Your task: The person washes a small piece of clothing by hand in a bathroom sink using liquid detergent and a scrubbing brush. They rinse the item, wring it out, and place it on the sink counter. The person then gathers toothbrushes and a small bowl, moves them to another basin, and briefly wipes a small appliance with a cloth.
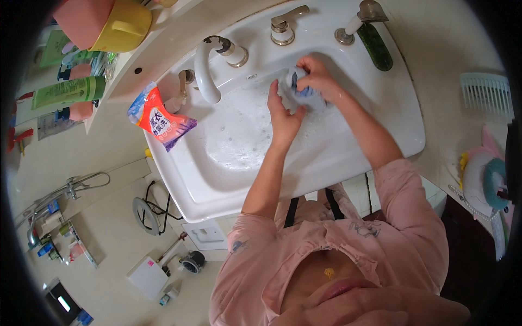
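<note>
A white sink basin (195, 171) lies before me, with foamy water (240, 134) in it. Over its right part my right hand (316, 77) grips a wet white and blue cloth (301, 87), its fingers bent onto the bunched fabric. Just left of the cloth is my left hand (285, 114), palm turned towards it, thumb and fingers apart. Whether the left fingertips touch the cloth is hard to tell. The cloth's lower end is blurred near the water.
A curved white faucet (208, 69) rises behind the basin, between two lever handles. An orange and purple detergent pouch (163, 118) rests on the left rim. At the back right lies a green cucumber-like object (375, 47). A shelf (134, 49) holds tubes and a yellow cup (124, 26).
</note>
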### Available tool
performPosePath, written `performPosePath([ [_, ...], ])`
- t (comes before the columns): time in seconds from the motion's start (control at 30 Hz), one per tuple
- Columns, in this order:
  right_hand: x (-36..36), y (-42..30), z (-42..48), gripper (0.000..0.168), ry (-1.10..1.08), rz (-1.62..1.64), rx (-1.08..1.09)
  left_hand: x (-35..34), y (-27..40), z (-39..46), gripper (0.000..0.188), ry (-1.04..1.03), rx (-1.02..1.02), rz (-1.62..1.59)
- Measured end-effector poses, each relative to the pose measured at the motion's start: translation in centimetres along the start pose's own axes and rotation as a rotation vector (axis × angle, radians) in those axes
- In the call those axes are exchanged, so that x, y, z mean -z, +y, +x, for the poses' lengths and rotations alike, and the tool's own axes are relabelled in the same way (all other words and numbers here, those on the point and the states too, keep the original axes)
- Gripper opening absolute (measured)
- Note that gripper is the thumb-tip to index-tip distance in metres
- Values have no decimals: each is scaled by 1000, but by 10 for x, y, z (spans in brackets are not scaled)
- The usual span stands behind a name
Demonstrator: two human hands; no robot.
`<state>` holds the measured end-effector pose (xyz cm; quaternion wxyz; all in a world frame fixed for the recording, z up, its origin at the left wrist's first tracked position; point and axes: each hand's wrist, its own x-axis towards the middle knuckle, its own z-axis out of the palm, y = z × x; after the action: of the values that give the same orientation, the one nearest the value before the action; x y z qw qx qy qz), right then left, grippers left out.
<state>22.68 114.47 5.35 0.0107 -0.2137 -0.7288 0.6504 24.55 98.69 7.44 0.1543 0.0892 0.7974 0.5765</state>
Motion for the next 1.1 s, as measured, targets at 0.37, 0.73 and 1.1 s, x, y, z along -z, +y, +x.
performPosePath([
  [0.37, -70, -113, 3, 43, 378, -1126, 697, 47, 8, 40, 38, -153, 191, -495],
  [0.73, -97, -112, 99, 30, -234, -1913, 342, 70, -27, 60, 40, -181, 233, 7],
  [1.1, -46, -36, 16, 32, -111, -1245, 116, 138, -53, 26, 34, -553, 68, 413],
])
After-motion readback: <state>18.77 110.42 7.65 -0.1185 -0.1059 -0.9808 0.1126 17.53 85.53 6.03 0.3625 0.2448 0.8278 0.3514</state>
